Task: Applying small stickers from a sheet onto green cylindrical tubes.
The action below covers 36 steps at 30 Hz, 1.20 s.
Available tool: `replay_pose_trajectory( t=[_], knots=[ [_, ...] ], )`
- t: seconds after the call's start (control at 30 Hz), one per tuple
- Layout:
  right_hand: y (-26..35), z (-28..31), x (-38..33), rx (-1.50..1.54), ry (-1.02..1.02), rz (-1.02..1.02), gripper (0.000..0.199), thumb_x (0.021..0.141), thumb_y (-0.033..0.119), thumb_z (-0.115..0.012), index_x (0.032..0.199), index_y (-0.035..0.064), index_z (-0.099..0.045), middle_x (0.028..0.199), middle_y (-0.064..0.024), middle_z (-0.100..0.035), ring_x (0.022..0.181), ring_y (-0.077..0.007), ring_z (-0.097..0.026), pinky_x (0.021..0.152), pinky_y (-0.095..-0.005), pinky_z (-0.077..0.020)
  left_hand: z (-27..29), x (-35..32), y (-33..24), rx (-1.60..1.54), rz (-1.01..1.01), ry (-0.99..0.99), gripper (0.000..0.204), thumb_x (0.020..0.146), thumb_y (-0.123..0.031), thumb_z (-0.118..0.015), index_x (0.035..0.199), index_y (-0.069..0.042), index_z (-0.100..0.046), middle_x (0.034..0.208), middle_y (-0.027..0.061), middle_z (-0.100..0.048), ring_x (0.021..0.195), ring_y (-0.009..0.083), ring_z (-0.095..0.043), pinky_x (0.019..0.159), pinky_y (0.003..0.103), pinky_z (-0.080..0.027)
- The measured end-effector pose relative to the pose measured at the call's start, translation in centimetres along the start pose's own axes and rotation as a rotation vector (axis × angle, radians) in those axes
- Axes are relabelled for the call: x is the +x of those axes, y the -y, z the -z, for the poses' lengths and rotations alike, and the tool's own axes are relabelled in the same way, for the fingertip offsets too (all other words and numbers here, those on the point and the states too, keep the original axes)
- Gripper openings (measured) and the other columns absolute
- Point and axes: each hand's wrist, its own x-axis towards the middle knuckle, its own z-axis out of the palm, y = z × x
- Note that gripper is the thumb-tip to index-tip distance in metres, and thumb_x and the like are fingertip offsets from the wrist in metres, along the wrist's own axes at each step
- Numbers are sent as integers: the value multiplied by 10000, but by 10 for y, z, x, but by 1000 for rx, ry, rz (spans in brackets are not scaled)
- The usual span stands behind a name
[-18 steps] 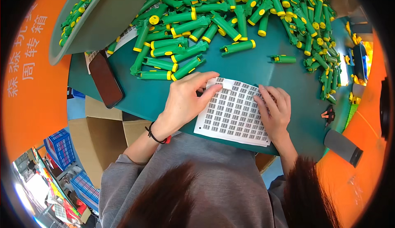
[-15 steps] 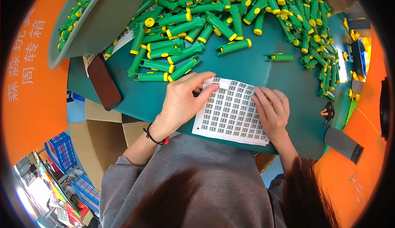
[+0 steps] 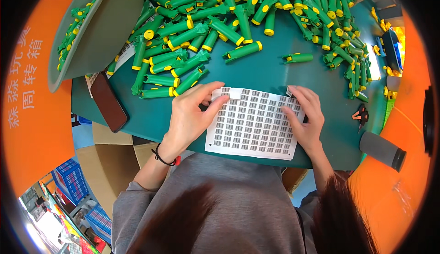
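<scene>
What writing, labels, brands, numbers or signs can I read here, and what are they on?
Orange surface at left: large white characters in two columns, clear enough to make out, but I won't copy them.
Label sheet between the left hand and right hand: rows of small dark printed blocks, too small to read.
Blue boxes at lower left: pale markings, too small to read.
</scene>
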Motion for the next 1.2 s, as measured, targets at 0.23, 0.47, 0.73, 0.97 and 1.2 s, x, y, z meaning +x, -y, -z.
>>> replay_pose_trajectory(
  t=[0.23,0.47,0.73,0.97,1.2],
  knots=[
    [4,-1,10,1016,81,-467,355,955,60,-605,1284,-73,-589,1280,-163,-601,1182,-244,-586,1043,-383,-468,5,-8,-11,34,-61,-10,426,896,-108,-750,1286,-10,-609,958,137,-731,774,236,-733,693,334,-581],
    [-5,-6,12,1105,263,-429,496,1033,324,-520,1287,-100,-571,1331,-185,-542,1228,-273,-551,1066,-410,-434,24,6,-43,185,-435,-120,254,815,-62,-787,1064,-73,-736,960,86,-730,822,257,-704,708,349,-565],
    [18,-7,31,1111,390,-459,572,1076,402,-382,1270,-91,-599,1304,-174,-571,1181,-262,-555,1067,-392,-401,-2,36,-43,372,-859,-40,282,712,-128,-693,992,-98,-711,1030,5,-648,990,192,-612,845,340,-500],
    [29,-4,44,1022,486,-558,595,1086,401,-336,1290,-100,-582,1299,-167,-571,1150,-239,-551,1061,-381,-397,1,41,-33,467,-967,-66,238,715,-143,-702,945,-82,-697,1020,-2,-648,973,180,-609,860,350,-497],
    [46,-2,65,911,527,-519,573,1086,384,-332,1303,-79,-591,1288,-148,-578,1128,-222,-541,1033,-350,-398,11,48,-25,504,-943,-135,313,692,-174,-719,1003,-149,-745,1050,-50,-669,936,175,-599,795,351,-481]
  ],
)
